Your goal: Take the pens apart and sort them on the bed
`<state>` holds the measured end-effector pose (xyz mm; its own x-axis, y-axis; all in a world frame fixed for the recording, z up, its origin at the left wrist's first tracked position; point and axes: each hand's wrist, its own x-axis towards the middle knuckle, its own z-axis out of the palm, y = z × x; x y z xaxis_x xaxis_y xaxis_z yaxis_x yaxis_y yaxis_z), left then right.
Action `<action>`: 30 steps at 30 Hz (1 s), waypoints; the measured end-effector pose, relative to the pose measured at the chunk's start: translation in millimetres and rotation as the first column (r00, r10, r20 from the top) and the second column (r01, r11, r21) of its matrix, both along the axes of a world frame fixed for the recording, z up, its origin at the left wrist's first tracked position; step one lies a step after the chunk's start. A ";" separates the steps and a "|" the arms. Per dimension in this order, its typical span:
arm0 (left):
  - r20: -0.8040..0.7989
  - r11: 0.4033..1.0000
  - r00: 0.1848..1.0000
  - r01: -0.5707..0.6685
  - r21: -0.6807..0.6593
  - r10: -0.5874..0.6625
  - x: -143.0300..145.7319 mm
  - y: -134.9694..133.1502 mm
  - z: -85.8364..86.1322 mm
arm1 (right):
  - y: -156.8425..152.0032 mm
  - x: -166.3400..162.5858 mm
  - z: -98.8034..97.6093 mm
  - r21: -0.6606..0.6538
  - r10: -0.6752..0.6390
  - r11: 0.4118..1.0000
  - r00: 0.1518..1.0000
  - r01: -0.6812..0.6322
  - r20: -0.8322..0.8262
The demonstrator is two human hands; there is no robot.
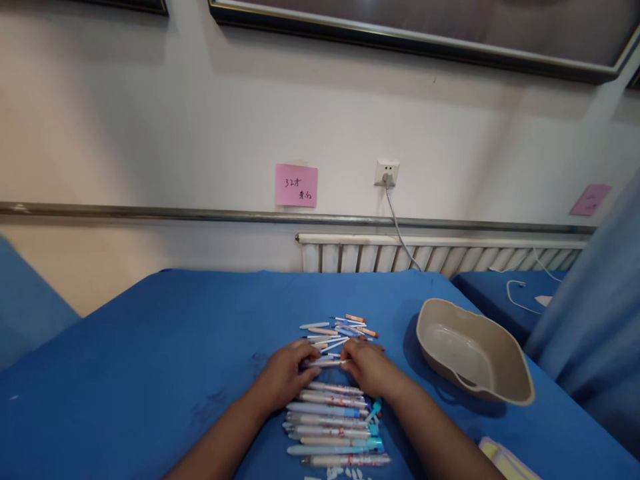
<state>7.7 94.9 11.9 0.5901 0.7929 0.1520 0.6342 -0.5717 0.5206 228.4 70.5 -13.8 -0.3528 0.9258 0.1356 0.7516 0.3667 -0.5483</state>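
My left hand (289, 373) and my right hand (369, 365) are closed on opposite ends of a slim, pale pen (327, 363), which lies crosswise between them just above the blue cloth. Below it, several assembled pens (330, 430) lie side by side in a column, some with turquoise ends. Above my hands is a loose pile of thin pen parts (345, 330), white, pale blue and orange. My fingers partly hide the pen's ends. Small white pieces (345, 473) lie at the bottom edge of the view.
A beige plastic basin (475, 353) stands to the right on the blue-covered table (165, 347). Something yellow and lilac (507, 460) lies beside my right forearm. Behind the table are a radiator (360, 257) and a wall socket (387, 173) with a plugged-in cord. A blue curtain (595, 333) hangs at right.
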 end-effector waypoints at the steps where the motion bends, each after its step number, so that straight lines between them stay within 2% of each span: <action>1: 0.008 0.999 1.000 0.011 0.035 -0.012 0.0 -0.1 0.3 | 0.4 -0.6 -1.0 -0.019 -0.001 1.000 0.999 0.001 -0.040; 6: -0.002 0.993 1.000 0.029 0.115 -0.029 2.6 -3.2 3.1 | 1.9 -4.6 -3.1 -0.060 0.009 0.998 0.973 -0.023 -0.230; 10: 0.036 0.988 0.999 0.027 0.153 -0.033 5.2 -7.3 5.5 | 3.0 -7.6 -1.7 -0.063 0.077 0.992 0.929 -0.107 -0.362; 13: 0.064 0.994 0.998 -0.006 0.109 -0.001 6.9 -8.0 4.9 | 3.2 -9.1 -0.1 -0.052 0.052 0.996 0.928 -0.076 -0.368; 16: 0.070 0.990 0.989 -0.124 -0.071 0.129 8.3 -6.2 2.3 | 3.1 -10.3 -0.3 -0.015 0.035 0.999 0.923 -0.044 -0.383; 18: 0.117 0.974 0.972 -0.189 -0.122 0.203 8.7 -5.3 1.1 | 3.5 -10.8 -1.9 0.003 0.033 0.999 0.917 -0.035 -0.397; 19: 0.157 0.977 0.966 -0.188 -0.104 0.203 8.7 -5.3 1.0 | 3.9 -10.9 -3.2 0.005 0.023 1.000 0.916 -0.023 -0.399; 21: 0.224 0.992 0.967 -0.123 -0.022 0.124 8.3 -6.3 1.8 | 5.1 -11.1 -5.9 -0.002 -0.004 1.000 0.916 0.004 -0.401; 24: 0.204 1.000 0.979 -0.014 0.025 0.009 7.0 -7.7 3.7 | 6.4 -11.0 -8.7 -0.009 -0.027 1.000 0.916 0.025 -0.401; 28: 0.114 0.990 0.987 -0.102 -0.101 0.114 5.6 -7.1 3.1 | 5.7 -10.1 -7.4 0.021 -0.034 0.999 0.927 0.045 -0.374; 30: 0.141 0.995 0.986 -0.086 -0.055 0.093 6.0 -7.6 1.6 | 4.5 -10.1 -5.3 0.040 -0.025 0.998 0.937 0.041 -0.349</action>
